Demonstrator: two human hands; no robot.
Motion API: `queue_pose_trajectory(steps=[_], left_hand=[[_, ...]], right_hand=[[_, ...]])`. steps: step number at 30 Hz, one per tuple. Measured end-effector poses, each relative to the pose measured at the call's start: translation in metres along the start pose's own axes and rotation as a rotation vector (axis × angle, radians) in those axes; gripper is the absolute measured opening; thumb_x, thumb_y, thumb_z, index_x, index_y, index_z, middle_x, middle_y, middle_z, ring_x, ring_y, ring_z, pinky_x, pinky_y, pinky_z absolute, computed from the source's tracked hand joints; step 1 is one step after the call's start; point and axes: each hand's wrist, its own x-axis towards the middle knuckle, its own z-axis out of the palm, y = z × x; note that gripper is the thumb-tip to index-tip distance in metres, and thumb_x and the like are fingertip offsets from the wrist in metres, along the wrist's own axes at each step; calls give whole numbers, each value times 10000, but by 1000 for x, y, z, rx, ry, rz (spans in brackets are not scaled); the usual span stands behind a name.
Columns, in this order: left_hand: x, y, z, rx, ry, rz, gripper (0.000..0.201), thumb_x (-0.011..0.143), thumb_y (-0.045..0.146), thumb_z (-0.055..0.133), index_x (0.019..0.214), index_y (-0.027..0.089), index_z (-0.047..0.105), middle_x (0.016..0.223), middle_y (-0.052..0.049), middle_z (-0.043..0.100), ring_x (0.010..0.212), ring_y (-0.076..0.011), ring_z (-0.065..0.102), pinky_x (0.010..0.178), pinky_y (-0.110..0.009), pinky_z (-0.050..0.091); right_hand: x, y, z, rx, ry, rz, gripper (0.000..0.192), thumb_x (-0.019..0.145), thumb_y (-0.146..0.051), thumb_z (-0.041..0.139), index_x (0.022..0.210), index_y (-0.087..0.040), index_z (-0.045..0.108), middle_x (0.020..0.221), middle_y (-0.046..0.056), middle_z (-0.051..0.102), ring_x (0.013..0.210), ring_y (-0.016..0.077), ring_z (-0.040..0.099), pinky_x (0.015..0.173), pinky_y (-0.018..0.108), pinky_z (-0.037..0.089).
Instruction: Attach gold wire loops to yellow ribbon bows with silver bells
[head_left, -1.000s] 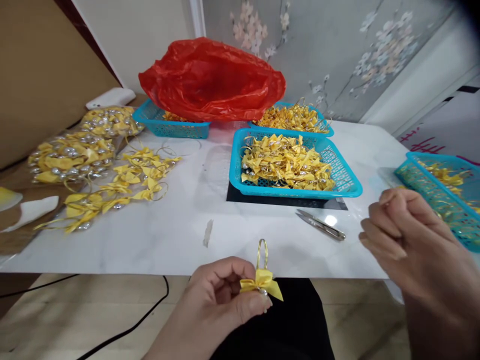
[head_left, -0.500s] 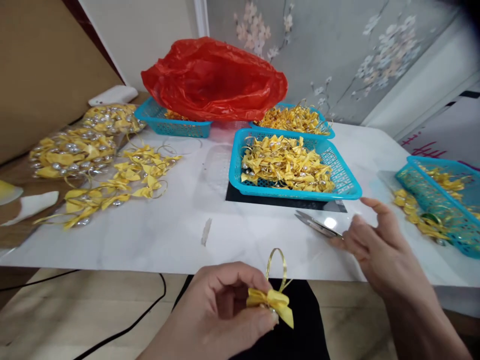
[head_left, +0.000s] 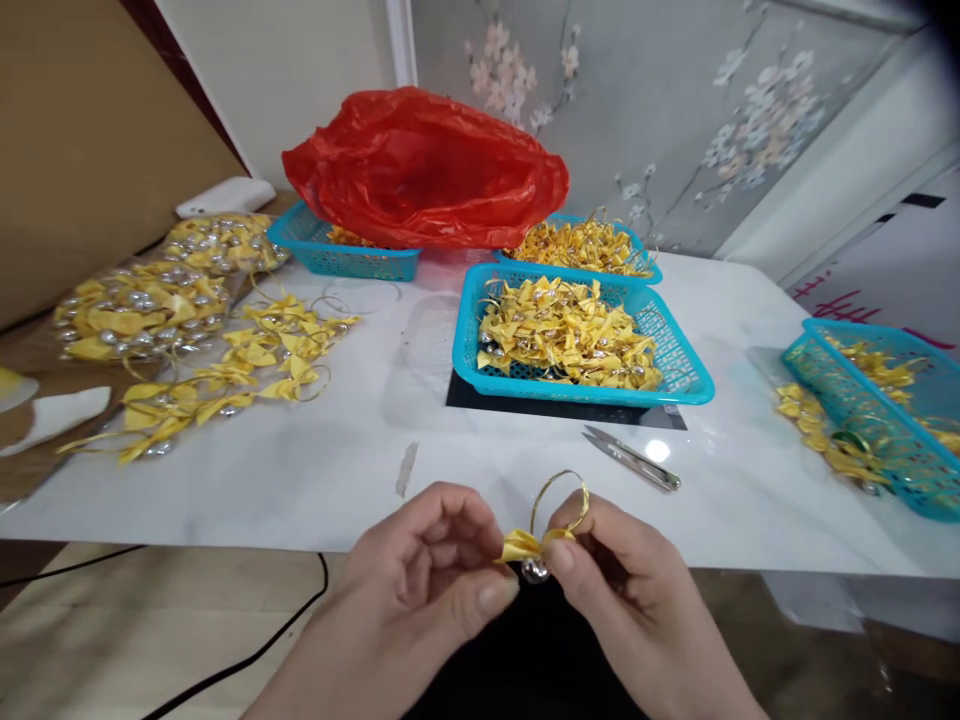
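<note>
Both hands — left hand point(head_left: 427, 590), right hand point(head_left: 622, 590) — apparently pinching yellow bow point(head_left: 525, 545).

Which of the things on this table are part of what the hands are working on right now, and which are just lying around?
In hand:
left hand
right hand
yellow bow with gold loop, pinched by both hands

Lying about:
scissors
middle basket of bows
red bag
loose bows
right basket
table

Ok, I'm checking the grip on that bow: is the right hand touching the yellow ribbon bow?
Touching. The head view shows the right hand with its thumb tip pressed on the yellow ribbon bow, while the left hand pinches its other side.
</note>
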Motion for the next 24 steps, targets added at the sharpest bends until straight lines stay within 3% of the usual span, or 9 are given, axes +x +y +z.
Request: queue_pose_trajectory(steps=[3, 6, 13, 18, 21, 24], left_hand=[[-1, 1, -2, 74, -15, -37, 189, 849, 373, 701, 811, 188, 692, 726, -3, 676, 701, -146, 628, 658, -222, 507], [1, -3, 2, 91, -4, -25, 207, 886, 373, 668, 809, 187, 716, 737, -15, 692, 723, -160, 632, 698, -241, 519], [7, -28, 25, -182, -29, 80, 224, 908, 353, 662, 763, 190, 715, 725, 6, 653, 720, -139, 605, 714, -223, 502], [4, -30, 25, -106, -26, 131, 195, 892, 346, 679, 788, 194, 742, 754, -9, 669, 745, -153, 590, 715, -228, 486], [3, -25, 15, -69, -91, 130, 173, 872, 346, 702, 781, 201, 730, 778, -14, 667, 770, -161, 585, 726, -233, 477], [3, -20, 3, -89, -130, 67, 215, 817, 412, 760, 923, 231, 712, 891, -17, 663, 863, -184, 596, 798, -262, 484]], right_hand=[[-2, -3, 3, 17, 52, -28, 255, 982, -297, 527, 752, -194, 569, 656, -26, 523, 575, 114, 471, 526, 225, 376], [-2, -2, 7, 104, 63, -59, 248, 981, -279, 531, 761, -195, 608, 690, -10, 562, 621, 129, 533, 580, 232, 437], [-1, 24, 25, 633, 98, 55, 271, 997, -376, 539, 793, -198, 551, 654, -38, 484, 547, 100, 444, 505, 214, 411], [-2, 26, 24, 622, 133, 34, 246, 991, -339, 573, 792, -197, 593, 677, -34, 504, 604, 96, 446, 566, 200, 419], [-1, 18, 17, 540, 147, 23, 254, 980, -309, 597, 758, -187, 611, 643, -39, 483, 570, 85, 396, 527, 190, 356], [-1, 12, 14, 450, 187, 36, 287, 971, -324, 602, 724, -178, 603, 617, -41, 442, 551, 87, 333, 511, 211, 311]])
